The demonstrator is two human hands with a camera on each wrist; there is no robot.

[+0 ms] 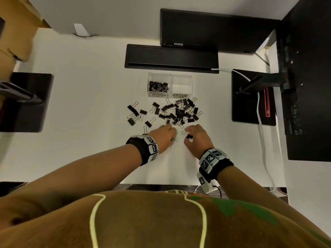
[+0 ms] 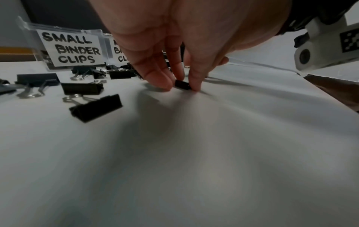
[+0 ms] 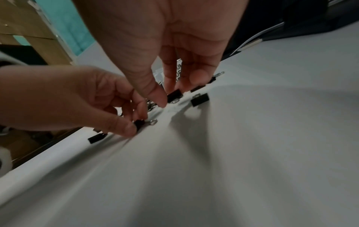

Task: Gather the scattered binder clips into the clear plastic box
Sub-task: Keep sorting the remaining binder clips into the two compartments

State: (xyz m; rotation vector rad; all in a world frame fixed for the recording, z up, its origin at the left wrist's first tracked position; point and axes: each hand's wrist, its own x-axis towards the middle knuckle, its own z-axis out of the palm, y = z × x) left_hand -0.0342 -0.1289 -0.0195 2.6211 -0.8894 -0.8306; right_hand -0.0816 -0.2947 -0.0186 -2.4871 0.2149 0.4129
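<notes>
My left hand (image 1: 165, 136) pinches a small clip (image 2: 182, 85) against the desk (image 1: 89, 104); thumb and fingertips (image 2: 195, 86) close on its black body. My right hand (image 1: 196, 137) pinches a second clip (image 3: 174, 95), thumb on one side and fingers on the other, just above the desk as far as I can judge.

Risks from here:
- Slip. Both grips are on narrow clip bodies with fingertips only. A fast lift could let a clip rotate out and drop back.
- Wrong compartment. The box (image 1: 191, 81) has two cells, one labelled small and holding clips, the other labelled medium and apparently empty. I cannot tell the held clips' size class for certain; they look small beside the clips on the desk near them.
- Scatter. The pile (image 1: 180, 111) lies between my hands and the box, touching its front wall. A low carry could sweep loose clips further apart.
- Snagging. Wire handles in the pile overlap; a dragged clip could hook a neighbour.

Pose: both forearms reach forward, wrists low, palms down, hands close together but apart, near the pile's front edge. The box stands beyond the pile, in front of a black bar (image 1: 172, 58).
</notes>
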